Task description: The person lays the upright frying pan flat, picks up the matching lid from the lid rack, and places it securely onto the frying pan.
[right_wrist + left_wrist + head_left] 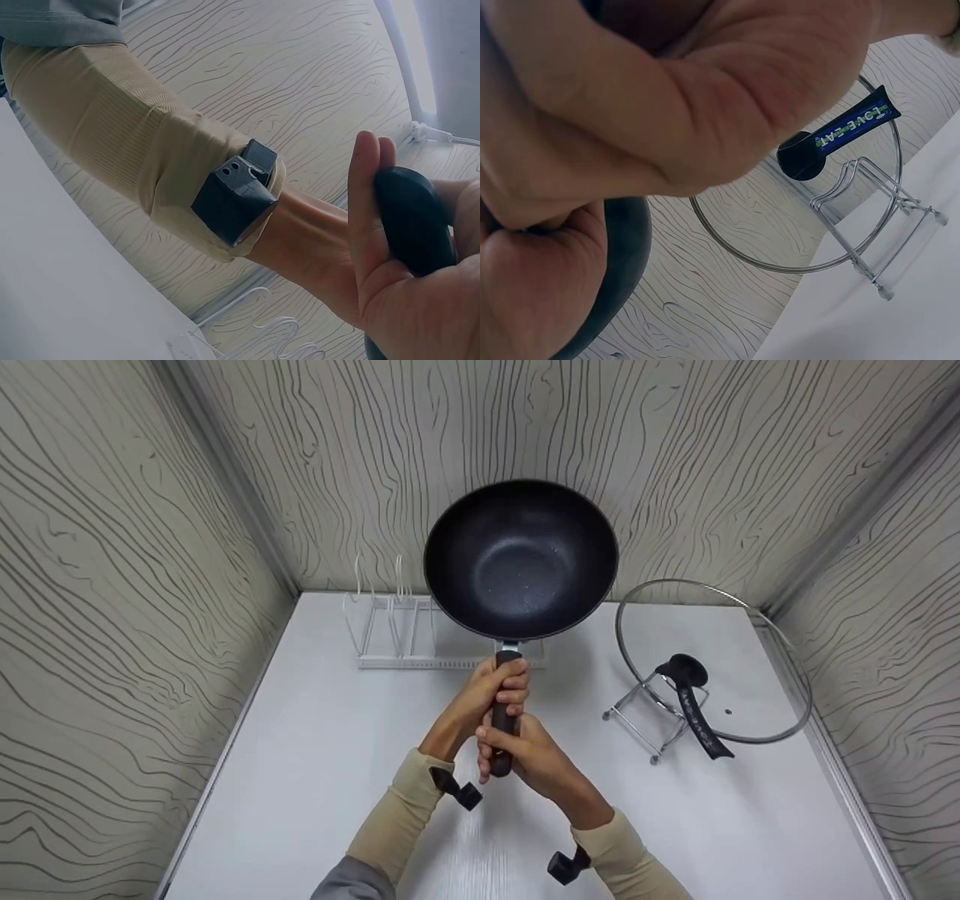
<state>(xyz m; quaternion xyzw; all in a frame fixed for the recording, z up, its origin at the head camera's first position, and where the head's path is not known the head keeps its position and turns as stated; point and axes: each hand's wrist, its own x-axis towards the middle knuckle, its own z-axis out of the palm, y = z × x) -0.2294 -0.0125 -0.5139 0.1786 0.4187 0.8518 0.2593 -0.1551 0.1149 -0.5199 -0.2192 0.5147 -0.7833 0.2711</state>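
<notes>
A black wok (521, 562) is held up over the table, its dark inside facing the head camera. Both hands grip its long handle (504, 720). Nearer the pan sits my left hand (480, 694), fingers and thumb wrapped round the grip just below the metal joint. Lower down, my right hand (536, 757) curls round the handle close to its end. In the right wrist view the rounded handle end (412, 217) pokes out between fingers and palm. The left wrist view is largely filled by the hands, with the wok (630, 255) partly hidden behind them.
Behind the wok stands a white wire rack (397, 663) with upright dividers, partly covered by it. On the right, a glass lid (750, 682) with a metal rim and black handle (697, 716) leans in a chrome wire stand (637, 724). Patterned walls (112, 585) enclose the white table (300, 780).
</notes>
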